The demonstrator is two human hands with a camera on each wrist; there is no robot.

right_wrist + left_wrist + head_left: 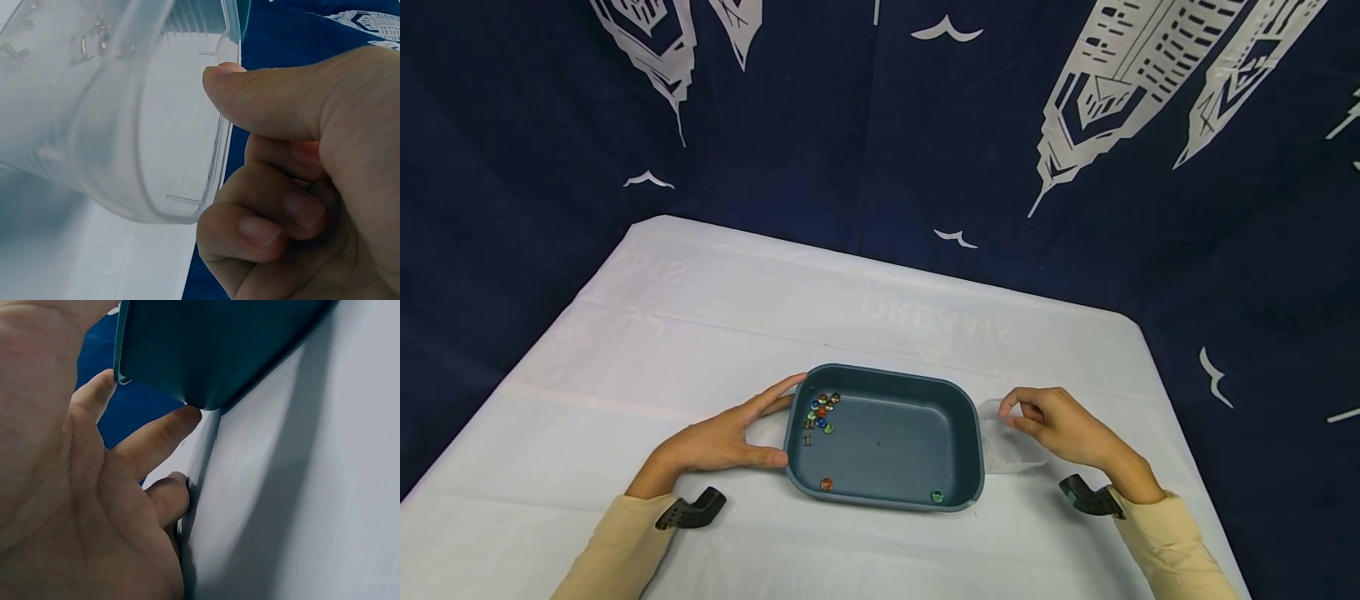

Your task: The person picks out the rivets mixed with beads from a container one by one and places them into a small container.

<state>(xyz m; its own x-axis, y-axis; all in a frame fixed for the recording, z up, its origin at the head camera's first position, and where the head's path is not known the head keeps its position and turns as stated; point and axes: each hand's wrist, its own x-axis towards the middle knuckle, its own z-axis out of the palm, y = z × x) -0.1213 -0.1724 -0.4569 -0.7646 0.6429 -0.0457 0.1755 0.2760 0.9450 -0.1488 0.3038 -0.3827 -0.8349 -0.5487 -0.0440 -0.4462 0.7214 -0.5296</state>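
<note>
A dark teal plastic tray (880,450) holds several coloured glass marbles (822,411) bunched at its left end, with small spool-shaped metal pieces (807,441) beside them. My left hand (722,437) rests against the tray's left end, thumb at the near corner and extended fingers at the far one. In the left wrist view, fingertips (190,414) touch the tray's underside corner and rim. My right hand (1060,429) pinches the rim of a clear plastic container (178,125) between thumb and forefinger. That container lies against the tray's right side; small shiny pieces show through its wall.
An orange marble (827,484) and a green marble (937,496) lie apart along the tray's near side. White cloth (715,333) covers the table. A dark blue printed curtain (865,150) hangs behind it. Each wrist wears a black camera mount (691,510).
</note>
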